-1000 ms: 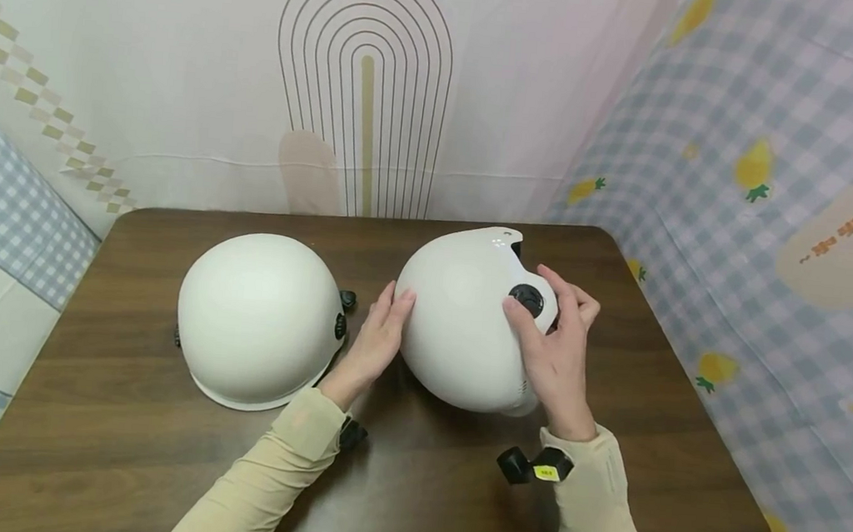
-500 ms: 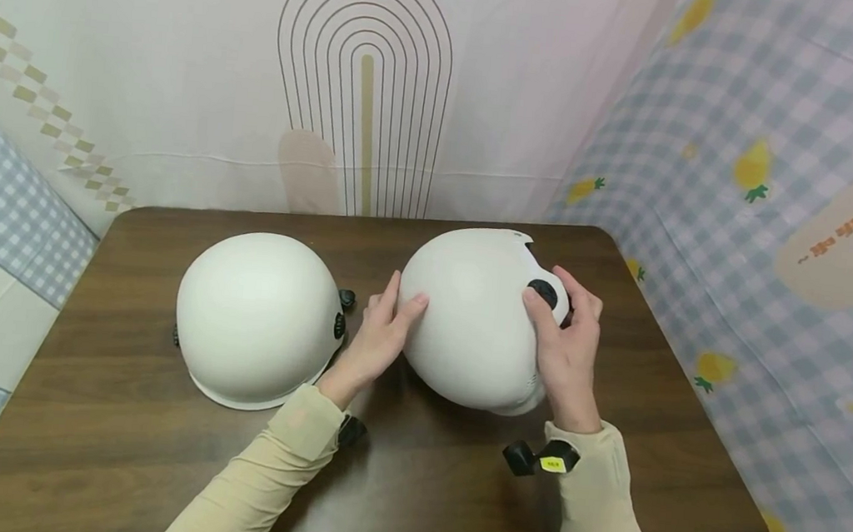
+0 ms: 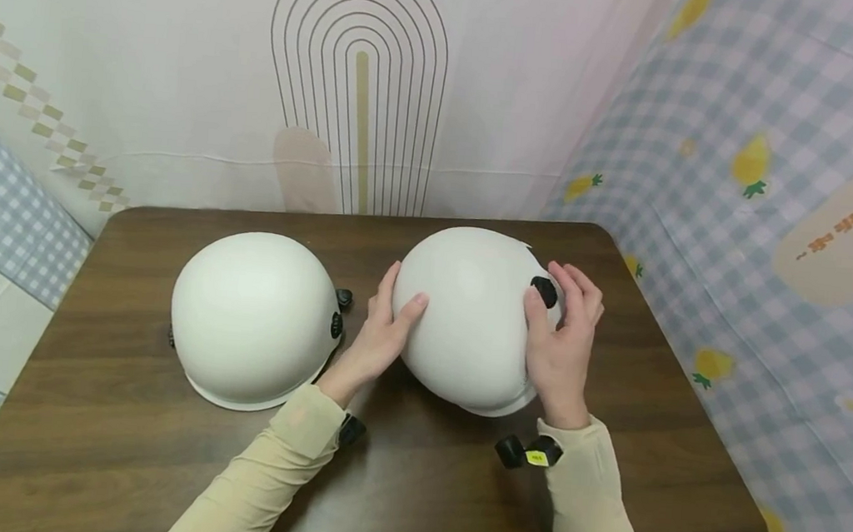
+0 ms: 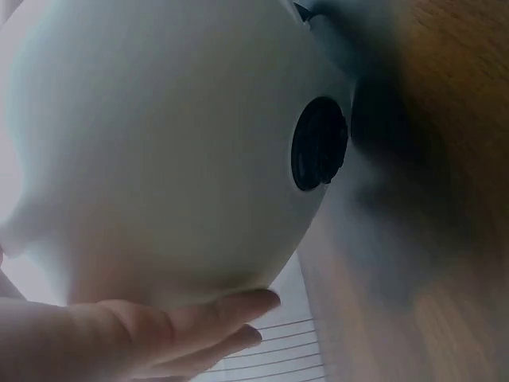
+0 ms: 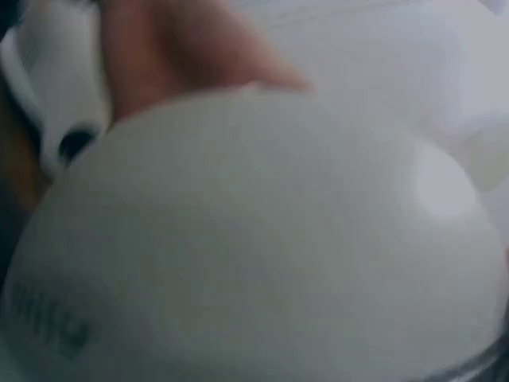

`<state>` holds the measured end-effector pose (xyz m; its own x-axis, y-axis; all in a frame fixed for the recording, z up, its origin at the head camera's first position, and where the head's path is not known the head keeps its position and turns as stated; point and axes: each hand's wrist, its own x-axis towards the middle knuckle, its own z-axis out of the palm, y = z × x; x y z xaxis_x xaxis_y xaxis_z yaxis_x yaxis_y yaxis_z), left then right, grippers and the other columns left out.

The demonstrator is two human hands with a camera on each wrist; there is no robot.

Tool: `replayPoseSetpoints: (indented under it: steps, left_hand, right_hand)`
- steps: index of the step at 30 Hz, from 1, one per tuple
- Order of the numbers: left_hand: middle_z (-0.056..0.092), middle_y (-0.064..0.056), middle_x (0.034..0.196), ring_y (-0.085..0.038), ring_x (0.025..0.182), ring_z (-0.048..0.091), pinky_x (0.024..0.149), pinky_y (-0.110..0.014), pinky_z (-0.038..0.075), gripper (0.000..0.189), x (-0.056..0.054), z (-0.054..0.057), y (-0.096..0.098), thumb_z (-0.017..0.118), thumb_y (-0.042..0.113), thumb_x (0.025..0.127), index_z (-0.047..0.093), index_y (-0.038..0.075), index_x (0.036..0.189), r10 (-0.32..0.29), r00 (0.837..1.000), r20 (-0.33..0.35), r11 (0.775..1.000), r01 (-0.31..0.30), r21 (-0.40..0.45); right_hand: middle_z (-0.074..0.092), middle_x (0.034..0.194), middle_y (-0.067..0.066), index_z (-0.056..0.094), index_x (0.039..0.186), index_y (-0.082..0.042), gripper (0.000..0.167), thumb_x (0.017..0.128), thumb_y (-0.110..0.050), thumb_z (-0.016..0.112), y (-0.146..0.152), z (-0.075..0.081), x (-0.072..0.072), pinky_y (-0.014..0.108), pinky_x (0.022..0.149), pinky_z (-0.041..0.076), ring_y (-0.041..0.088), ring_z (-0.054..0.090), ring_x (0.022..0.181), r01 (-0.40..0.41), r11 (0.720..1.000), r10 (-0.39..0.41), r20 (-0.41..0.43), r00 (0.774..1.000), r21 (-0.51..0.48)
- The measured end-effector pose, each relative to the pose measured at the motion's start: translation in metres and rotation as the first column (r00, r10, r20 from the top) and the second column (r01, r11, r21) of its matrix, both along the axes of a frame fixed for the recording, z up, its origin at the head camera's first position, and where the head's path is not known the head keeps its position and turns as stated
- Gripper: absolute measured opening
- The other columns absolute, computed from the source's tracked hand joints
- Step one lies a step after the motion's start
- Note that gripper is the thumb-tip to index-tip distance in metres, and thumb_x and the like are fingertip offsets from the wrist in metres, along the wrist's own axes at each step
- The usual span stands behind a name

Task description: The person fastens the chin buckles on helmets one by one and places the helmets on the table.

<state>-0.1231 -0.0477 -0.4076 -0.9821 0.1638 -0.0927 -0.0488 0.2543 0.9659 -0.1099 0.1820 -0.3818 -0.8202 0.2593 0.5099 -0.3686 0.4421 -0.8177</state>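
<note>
Two white helmets are on the brown table. In the head view, the right helmet [image 3: 467, 319] is between both hands, tilted, its black side knob [image 3: 544, 292] at the right. My left hand [image 3: 376, 337] presses its left side, thumb spread across the front; the left wrist view shows straight fingers [image 4: 191, 326] along the shell and a black round fitting [image 4: 320, 143] low near the tabletop. My right hand [image 3: 566, 344] grips the right edge beside the knob, thumb in front, fingers over the far side. The right wrist view is blurred; dark marks [image 5: 52, 318] show on the shell.
The other helmet [image 3: 253, 319] rests dome up just left of my left forearm, black fittings on its sides. The wooden tabletop [image 3: 408, 498] has rounded corners. A patterned white cloth [image 3: 208, 73] hangs behind; a blue checked cloth [image 3: 697, 262] hangs at the right.
The gripped helmet has turned so its open side faces further right and down, showing more dome. The left thumb has moved further onto the shell. The other helmet stays in place.
</note>
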Motion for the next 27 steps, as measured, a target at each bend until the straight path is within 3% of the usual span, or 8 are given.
replayPoseSetpoints:
  steps: [4, 7, 13, 22, 27]
  left_hand:
    - [0.014, -0.019, 0.153, -0.043, 0.134, 0.030, 0.101, -0.064, 0.032, 0.078, -0.002, -0.003, 0.002, 0.045, 0.060, 0.096, 0.000, 0.036, 0.156, -0.021, 1.000, -0.006, 1.000, 0.021, 0.012]
    - [0.013, -0.018, 0.153, -0.044, 0.135, 0.029, 0.101, -0.064, 0.031, 0.079, -0.003, -0.004, 0.002, 0.044, 0.061, 0.095, -0.002, 0.037, 0.155, -0.030, 1.000, -0.003, 0.999, 0.030, 0.015]
    - [0.011, -0.017, 0.155, -0.044, 0.136, 0.028, 0.102, -0.064, 0.030, 0.078, -0.004, -0.006, 0.002, 0.045, 0.061, 0.096, -0.004, 0.042, 0.153, -0.049, 0.999, 0.001, 0.999, 0.049, 0.013]
    - [0.011, -0.014, 0.156, -0.043, 0.136, 0.026, 0.103, -0.064, 0.029, 0.078, -0.007, -0.010, 0.003, 0.048, 0.059, 0.095, -0.003, 0.047, 0.152, -0.062, 0.998, -0.004, 0.997, 0.062, 0.037]
    - [0.009, -0.011, 0.160, -0.038, 0.141, 0.023, 0.108, -0.059, 0.026, 0.085, -0.009, -0.011, 0.005, 0.049, 0.062, 0.093, -0.006, 0.042, 0.154, -0.019, 0.999, 0.032, 0.998, 0.017, 0.053]
  right_hand:
    - [0.042, 0.147, 0.012, 0.058, 0.133, -0.002, 0.048, 0.091, -0.025, 0.064, 0.000, -0.005, -0.005, 0.050, 0.098, 0.024, 0.029, 0.035, 0.132, -0.008, 0.974, 0.057, -0.212, 0.976, 0.227]
    - [0.040, 0.150, 0.009, 0.055, 0.135, -0.002, 0.057, 0.092, -0.039, 0.059, -0.001, -0.005, -0.007, 0.054, 0.102, 0.025, 0.029, 0.036, 0.135, -0.049, 0.946, 0.132, -0.241, 0.962, 0.320]
    - [0.041, 0.150, 0.010, 0.052, 0.140, -0.005, 0.062, 0.094, -0.046, 0.055, 0.004, -0.002, -0.007, 0.056, 0.106, 0.024, 0.028, 0.035, 0.138, -0.115, 0.903, 0.205, -0.181, 0.962, 0.414]
    - [0.044, 0.148, 0.010, 0.052, 0.140, -0.006, 0.054, 0.095, -0.037, 0.058, 0.013, -0.002, -0.010, 0.056, 0.106, 0.022, 0.031, 0.032, 0.139, -0.179, 0.891, 0.237, -0.090, 0.967, 0.416]
    - [0.035, 0.154, 0.006, 0.043, 0.148, -0.012, 0.063, 0.094, -0.038, 0.061, 0.017, -0.001, -0.008, 0.059, 0.107, 0.018, 0.028, 0.023, 0.143, -0.244, 0.867, 0.248, 0.049, 0.967, 0.434]
